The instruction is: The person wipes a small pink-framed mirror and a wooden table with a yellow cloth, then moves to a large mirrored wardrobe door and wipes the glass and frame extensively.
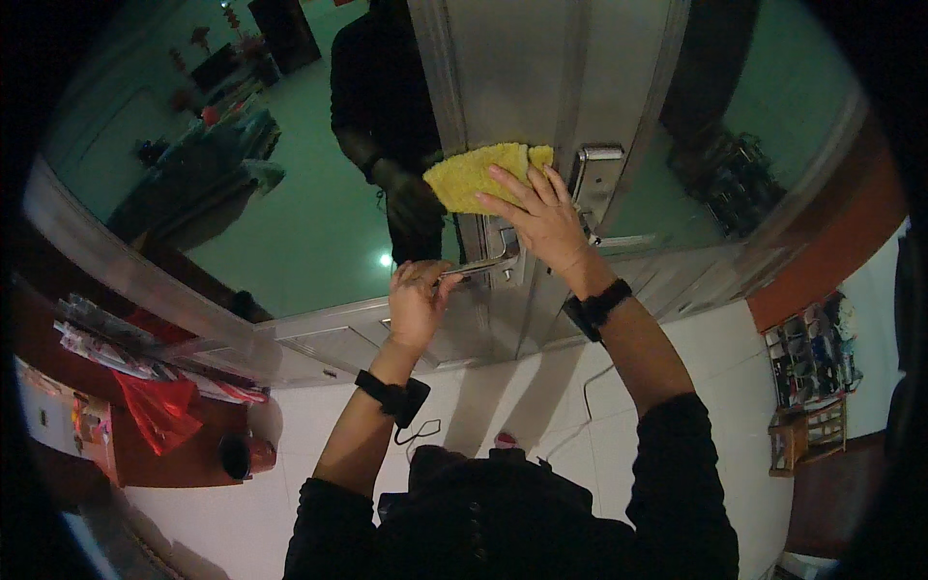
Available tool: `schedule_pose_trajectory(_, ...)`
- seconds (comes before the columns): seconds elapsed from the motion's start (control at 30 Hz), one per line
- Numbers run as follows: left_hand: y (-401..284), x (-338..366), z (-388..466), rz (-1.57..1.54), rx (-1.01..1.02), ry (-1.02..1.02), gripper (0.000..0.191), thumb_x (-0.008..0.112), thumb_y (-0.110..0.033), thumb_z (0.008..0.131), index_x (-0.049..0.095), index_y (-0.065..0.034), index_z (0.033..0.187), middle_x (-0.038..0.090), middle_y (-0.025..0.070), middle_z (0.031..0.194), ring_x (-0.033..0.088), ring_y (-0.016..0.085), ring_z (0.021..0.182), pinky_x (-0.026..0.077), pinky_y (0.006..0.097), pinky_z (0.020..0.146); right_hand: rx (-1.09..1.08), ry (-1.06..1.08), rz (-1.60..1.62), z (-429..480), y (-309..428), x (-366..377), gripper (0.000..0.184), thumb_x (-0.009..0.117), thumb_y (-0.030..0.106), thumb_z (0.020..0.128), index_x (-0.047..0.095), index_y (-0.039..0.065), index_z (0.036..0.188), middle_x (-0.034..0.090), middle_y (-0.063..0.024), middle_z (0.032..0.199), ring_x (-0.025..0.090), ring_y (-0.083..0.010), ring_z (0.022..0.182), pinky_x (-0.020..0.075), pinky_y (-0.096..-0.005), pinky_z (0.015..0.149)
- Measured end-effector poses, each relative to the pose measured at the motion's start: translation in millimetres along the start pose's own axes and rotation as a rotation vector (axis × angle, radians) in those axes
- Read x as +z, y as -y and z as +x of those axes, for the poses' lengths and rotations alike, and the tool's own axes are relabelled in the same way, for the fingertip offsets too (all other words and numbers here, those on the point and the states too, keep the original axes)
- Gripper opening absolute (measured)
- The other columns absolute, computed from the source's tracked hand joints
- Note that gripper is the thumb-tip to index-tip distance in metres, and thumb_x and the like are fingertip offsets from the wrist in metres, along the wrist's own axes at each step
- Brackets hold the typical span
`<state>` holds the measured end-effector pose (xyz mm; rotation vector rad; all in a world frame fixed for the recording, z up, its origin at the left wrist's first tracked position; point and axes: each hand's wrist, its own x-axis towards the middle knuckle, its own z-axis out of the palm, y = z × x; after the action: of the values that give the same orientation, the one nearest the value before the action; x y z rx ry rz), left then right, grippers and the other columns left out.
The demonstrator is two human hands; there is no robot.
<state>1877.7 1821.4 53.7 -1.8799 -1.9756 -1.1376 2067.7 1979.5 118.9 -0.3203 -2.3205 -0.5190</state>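
Note:
A metal-framed door with dark reflective glass panels (304,239) stands before me. My left hand (418,301) grips the free end of a metal lever handle (482,267). Under the spread fingers of my right hand (544,217), a yellow terry cloth (475,177) lies against the door frame (518,87), just above the handle. Its left part overlaps the edge of the glass. Right of the cloth is a second metal lock plate (600,177). Both wrists wear black straps with small boxes and cables.
A red plastic bag (159,406) hangs at left, above a small bin (246,455). Folded umbrellas or similar long wrapped items (123,355) lie near it. At right stand a shoe rack (812,355) and a small wooden stool (808,435). Light tiles (326,428) cover the floor.

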Motion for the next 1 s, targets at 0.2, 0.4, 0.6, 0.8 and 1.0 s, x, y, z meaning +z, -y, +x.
schedule_pose_trajectory(0.2, 0, -2, 1, 0.029, 0.029, -0.035, 0.026, 0.071, -0.031, 0.084, 0.071, -0.0081, 0.097, 0.071, 0.0114, 0.090, 0.065, 0.031, 0.085, 0.047, 0.0435, 0.090, 0.272, -0.234, 0.287, -58, 30, 71, 0.054, 0.062, 0.002, 0.082, 0.054, 0.015, 0.134, 0.039, -0.0111, 0.148, 0.043, -0.0387, 0.128, 0.0347, -0.0496, 0.108)
schedule_pose_trajectory(0.4, -4, -3, 2, 0.105, -0.027, 0.028, 0.028, 0.070, -0.034, 0.085, 0.072, -0.0084, 0.097, 0.071, 0.0118, 0.088, 0.066, 0.031, 0.083, 0.044, 0.0452, 0.098, 0.691, -0.397, 0.426, -81, 68, 120, 0.050, 0.051, -0.007, 0.085, 0.051, 0.004, 0.134, 0.036, -0.0235, 0.147, 0.042, -0.0432, 0.128, 0.0357, -0.0425, 0.106)
schedule_pose_trajectory(0.6, -7, -7, 5, 0.097, -0.014, 0.050, 0.031, 0.068, -0.035, 0.086, 0.073, -0.0077, 0.098, 0.071, 0.0129, 0.085, 0.066, 0.031, 0.081, 0.044, 0.0453, 0.098, 0.898, -0.442, 0.614, -138, 111, 152, 0.044, 0.050, 0.001, 0.091, 0.052, 0.005, 0.135, 0.038, -0.0195, 0.147, 0.041, -0.0384, 0.132, 0.0352, -0.0409, 0.106)
schedule_pose_trajectory(0.8, -5, -9, 7, 0.145, -0.005, 0.079, 0.032, 0.068, -0.036, 0.086, 0.073, -0.0072, 0.097, 0.070, 0.0155, 0.082, 0.065, 0.033, 0.078, 0.047, 0.0445, 0.090, 1.530, 0.286, 0.996, -179, 167, 132, 0.043, 0.053, 0.000, 0.090, 0.054, 0.005, 0.133, 0.045, -0.0188, 0.141, 0.047, -0.0338, 0.126, 0.0413, -0.0368, 0.101)
schedule_pose_trajectory(1.0, 0, -6, 6, 0.069, 0.033, 0.054, 0.033, 0.067, -0.039, 0.086, 0.074, -0.0075, 0.096, 0.069, 0.0174, 0.082, 0.064, 0.036, 0.077, 0.049, 0.0434, 0.078, 0.678, -0.167, 0.438, -105, 164, 100, 0.058, 0.056, -0.013, 0.080, 0.053, 0.010, 0.133, 0.050, -0.0171, 0.131, 0.051, -0.0343, 0.116, 0.0440, -0.0388, 0.098)
